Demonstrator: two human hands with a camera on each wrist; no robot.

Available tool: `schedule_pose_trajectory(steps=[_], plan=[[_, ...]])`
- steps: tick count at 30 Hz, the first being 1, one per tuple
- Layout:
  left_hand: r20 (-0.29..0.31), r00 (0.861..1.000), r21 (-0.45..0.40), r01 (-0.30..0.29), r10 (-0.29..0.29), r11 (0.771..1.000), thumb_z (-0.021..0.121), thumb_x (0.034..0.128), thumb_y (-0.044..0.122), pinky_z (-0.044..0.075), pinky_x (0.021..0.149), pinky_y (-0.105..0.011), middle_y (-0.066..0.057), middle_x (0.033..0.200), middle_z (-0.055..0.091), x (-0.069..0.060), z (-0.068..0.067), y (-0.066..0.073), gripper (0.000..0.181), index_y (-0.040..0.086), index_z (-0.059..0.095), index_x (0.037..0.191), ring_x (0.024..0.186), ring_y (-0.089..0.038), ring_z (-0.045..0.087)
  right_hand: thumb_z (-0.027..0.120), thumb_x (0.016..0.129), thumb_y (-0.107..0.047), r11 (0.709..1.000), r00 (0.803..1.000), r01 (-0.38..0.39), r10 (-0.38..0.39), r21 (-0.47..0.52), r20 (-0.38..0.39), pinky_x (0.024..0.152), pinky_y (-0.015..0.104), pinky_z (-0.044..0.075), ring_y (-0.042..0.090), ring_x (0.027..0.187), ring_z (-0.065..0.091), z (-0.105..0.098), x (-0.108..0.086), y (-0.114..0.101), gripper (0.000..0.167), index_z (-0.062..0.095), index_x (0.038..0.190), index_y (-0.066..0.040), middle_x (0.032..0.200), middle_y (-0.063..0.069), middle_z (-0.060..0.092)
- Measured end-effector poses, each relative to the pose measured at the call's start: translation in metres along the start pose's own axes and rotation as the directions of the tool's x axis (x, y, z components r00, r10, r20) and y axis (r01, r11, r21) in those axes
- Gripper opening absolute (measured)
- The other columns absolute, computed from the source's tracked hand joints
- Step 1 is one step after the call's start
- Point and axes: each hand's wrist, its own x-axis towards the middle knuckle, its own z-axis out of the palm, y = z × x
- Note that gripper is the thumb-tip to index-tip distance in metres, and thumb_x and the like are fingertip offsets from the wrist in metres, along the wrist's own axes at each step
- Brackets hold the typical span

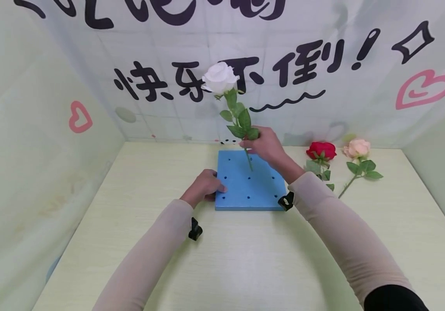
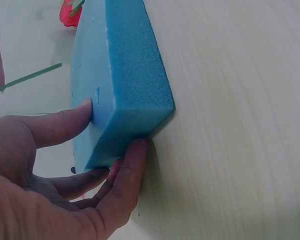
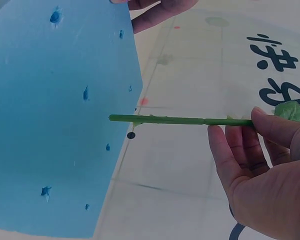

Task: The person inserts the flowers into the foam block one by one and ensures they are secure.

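Head view: note white, green-stemmed artificial rose point(image 1: 244, 119) pinched by thumb and fingers of right hand point(image 1: 266, 145) above square blue foam block point(image 1: 261, 188), left edge gripped between thumb and fingers of left hand point(image 1: 205, 185). Preferably align stem point(image 3: 180, 120) squarely over one hole point(image 1: 249, 178) before pressing.

From my head, the view looks forward and down over the counter point(image 1: 242, 246) to its far edge. Very near, my left-wrist view faces a corner of the blue block point(image 2: 140, 65), my right-wrist view its holed top. All show the block, my left hand point(image 1: 205, 185) and right hand point(image 1: 266, 146).
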Motion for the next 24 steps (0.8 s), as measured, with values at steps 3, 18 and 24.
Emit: schedule_pose_trajectory(steps=[3,18,24], plan=[[-0.007,1.000,0.003,0.010,-0.010,1.000,0.071,0.0866,0.006,0.059,0.077,-0.041,-0.018,0.132,0.055,0.000,0.000,0.001,0.067,0.002,0.039,0.146,0.099,-0.028,0.066,0.067,0.092,-0.010,1.000,1.000,0.006,-0.006,0.000,0.003,0.087,0.042,0.057,0.026,0.104,0.064,0.003,0.002,-0.001,0.014,0.062,0.102,-0.002,0.109,0.013,0.062],[-0.014,1.000,0.016,0.021,-0.020,1.000,0.072,0.0858,0.006,0.059,0.077,-0.041,-0.018,0.132,0.054,0.001,0.000,0.000,0.070,0.002,0.038,0.146,0.100,-0.029,0.065,0.068,0.091,-0.012,0.999,0.999,0.039,-0.039,-0.023,-0.004,0.083,0.036,0.058,0.024,0.102,0.065,0.018,0.014,-0.008,0.016,0.065,0.105,-0.004,0.109,0.010,0.064],[-0.015,1.000,0.017,0.023,-0.023,1.000,0.073,0.0853,0.006,0.060,0.076,-0.040,-0.018,0.127,0.057,0.001,0.001,0.001,0.068,0.002,0.040,0.145,0.098,-0.028,0.066,0.068,0.092,-0.012,0.999,0.999,0.045,-0.045,-0.007,-0.004,0.084,0.037,0.058,0.025,0.104,0.065,0.024,0.020,-0.007,0.017,0.065,0.107,-0.004,0.114,0.010,0.064]])
